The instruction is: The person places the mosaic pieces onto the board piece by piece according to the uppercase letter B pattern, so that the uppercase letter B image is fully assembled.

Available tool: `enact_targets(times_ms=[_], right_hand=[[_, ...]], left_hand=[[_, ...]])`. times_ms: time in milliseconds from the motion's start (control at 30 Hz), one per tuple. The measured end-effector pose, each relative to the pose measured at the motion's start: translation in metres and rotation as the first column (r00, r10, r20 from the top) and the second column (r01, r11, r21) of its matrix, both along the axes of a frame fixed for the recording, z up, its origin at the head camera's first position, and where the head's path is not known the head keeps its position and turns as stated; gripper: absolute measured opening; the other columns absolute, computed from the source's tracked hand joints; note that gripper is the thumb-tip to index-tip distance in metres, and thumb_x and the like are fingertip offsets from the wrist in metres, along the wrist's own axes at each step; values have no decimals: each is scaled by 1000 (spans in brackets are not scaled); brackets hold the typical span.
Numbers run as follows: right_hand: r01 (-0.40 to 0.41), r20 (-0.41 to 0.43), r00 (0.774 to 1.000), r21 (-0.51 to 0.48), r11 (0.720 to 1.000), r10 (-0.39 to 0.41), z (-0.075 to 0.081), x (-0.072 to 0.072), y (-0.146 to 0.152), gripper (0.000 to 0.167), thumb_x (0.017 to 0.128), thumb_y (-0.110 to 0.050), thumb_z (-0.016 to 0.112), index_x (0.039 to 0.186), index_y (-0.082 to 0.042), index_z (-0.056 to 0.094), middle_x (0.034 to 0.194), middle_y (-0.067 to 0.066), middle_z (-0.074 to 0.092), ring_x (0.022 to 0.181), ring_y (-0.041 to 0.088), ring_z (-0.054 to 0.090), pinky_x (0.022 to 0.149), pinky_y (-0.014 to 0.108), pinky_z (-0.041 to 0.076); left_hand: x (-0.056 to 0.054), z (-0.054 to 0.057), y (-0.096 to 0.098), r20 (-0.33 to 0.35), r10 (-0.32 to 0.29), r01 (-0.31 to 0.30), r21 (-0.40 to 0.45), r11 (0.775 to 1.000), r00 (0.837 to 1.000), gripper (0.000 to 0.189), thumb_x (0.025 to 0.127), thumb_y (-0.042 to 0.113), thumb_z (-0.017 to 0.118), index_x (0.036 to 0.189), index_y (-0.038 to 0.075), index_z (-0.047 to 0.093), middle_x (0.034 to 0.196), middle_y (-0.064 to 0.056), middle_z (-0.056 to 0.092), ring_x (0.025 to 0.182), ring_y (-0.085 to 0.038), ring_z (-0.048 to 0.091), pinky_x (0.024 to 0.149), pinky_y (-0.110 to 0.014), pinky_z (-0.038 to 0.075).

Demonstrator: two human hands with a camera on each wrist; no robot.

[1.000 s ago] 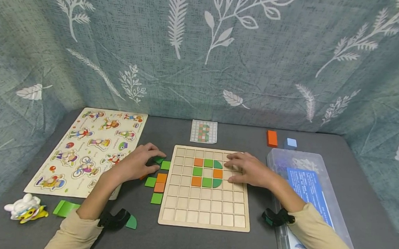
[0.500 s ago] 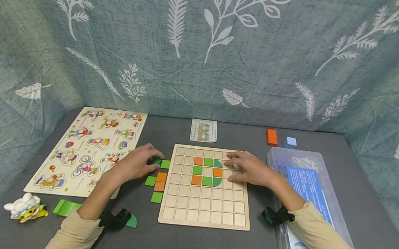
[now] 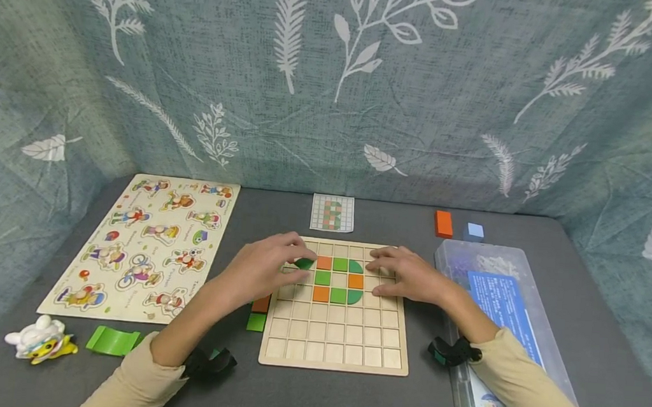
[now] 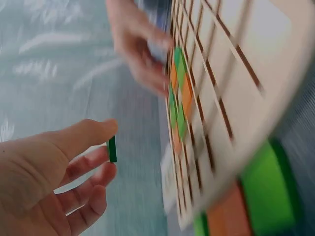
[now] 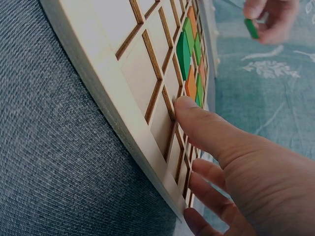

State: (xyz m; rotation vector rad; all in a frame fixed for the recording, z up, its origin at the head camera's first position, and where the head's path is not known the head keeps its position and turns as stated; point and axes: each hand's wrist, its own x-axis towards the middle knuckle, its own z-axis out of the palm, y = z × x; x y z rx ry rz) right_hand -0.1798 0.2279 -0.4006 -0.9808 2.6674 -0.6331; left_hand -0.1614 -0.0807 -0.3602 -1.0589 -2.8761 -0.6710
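My left hand (image 3: 263, 266) pinches a dark green tile (image 4: 112, 149) between thumb and fingers, above the upper left of the wooden grid board (image 3: 337, 352). In the head view the tile's edge looks rounded, like a quarter circle. On the board, orange, light green and dark green quarter-round tiles ring a bare cell; one is a light green tile (image 3: 338, 296). My right hand (image 3: 412, 277) rests at the board's right side, fingers loosely bent, holding nothing. Left of the board lie an orange tile (image 3: 261, 304) and a green tile (image 3: 256, 322), partly behind my left forearm.
A small pattern card (image 3: 333, 213) lies behind the board. To the left are a picture puzzle (image 3: 144, 247), a toy figure (image 3: 42, 339) and a green curved block (image 3: 112, 341). Right: a plastic case (image 3: 513, 346), an orange block (image 3: 443, 224) and a blue block (image 3: 474, 232).
My left hand has moved right from the loose tiles to over the board, carrying the dark green tile. My right hand has stayed in place.
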Motion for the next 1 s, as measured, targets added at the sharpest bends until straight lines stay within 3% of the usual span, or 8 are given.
enact_targets(times_ms=[133, 233, 367, 467, 733, 1000], right_hand=[[3, 4, 1000, -3, 1000, -3, 0, 0, 0, 45, 87, -31, 71, 126, -8, 65, 142, 20, 50, 127, 41, 47, 100, 57, 41], [3, 9, 1000, -10, 1000, -3, 1, 1, 0, 45, 87, -30, 71, 126, -7, 64, 142, 20, 50, 127, 41, 47, 100, 57, 41], [-3, 11, 1000, -15, 1000, 4, 2, 1, -2, 46, 88, -29, 71, 127, -7, 64, 142, 20, 50, 130, 41, 46, 107, 61, 34], [-3, 1, 1000, -12, 1000, 3, 1, 0, -2, 45, 88, -29, 71, 126, -6, 64, 142, 21, 50, 131, 41, 46, 108, 62, 31], [10, -4, 1000, 2, 1000, -10, 2, 0, -1, 46, 87, -30, 72, 126, -8, 64, 142, 20, 51, 128, 41, 48, 100, 57, 41], [11, 7, 1000, 1, 1000, -11, 3, 1, 0, 46, 87, -30, 72, 126, -7, 64, 142, 20, 50, 131, 41, 46, 108, 61, 32]], left_hand=[[1, 1, 29, -13, -181, 180, -46, 983, 983, 26, 87, 24, 73, 113, 22, 72, 105, 5, 64, 78, -10, 59, 55, -17, 40], [3, -4, 45, 36, -312, 314, -101, 944, 949, 24, 89, 22, 70, 112, 22, 71, 105, 6, 63, 82, -8, 57, 56, -16, 39], [5, -12, 57, 95, -407, 418, -164, 894, 908, 21, 89, 21, 70, 110, 23, 71, 104, 7, 63, 82, -6, 55, 56, -17, 40], [6, -17, 62, 109, -432, 445, -185, 876, 895, 22, 88, 22, 72, 110, 24, 71, 104, 7, 65, 84, -6, 56, 61, -17, 43], [10, -20, 67, 103, -461, 473, -196, 859, 881, 22, 87, 17, 72, 108, 25, 72, 108, 10, 67, 99, -7, 61, 70, -18, 47], [11, -22, 71, 91, -460, 468, -222, 855, 883, 23, 88, 17, 72, 108, 27, 71, 110, 12, 68, 105, -8, 60, 70, -19, 49]])
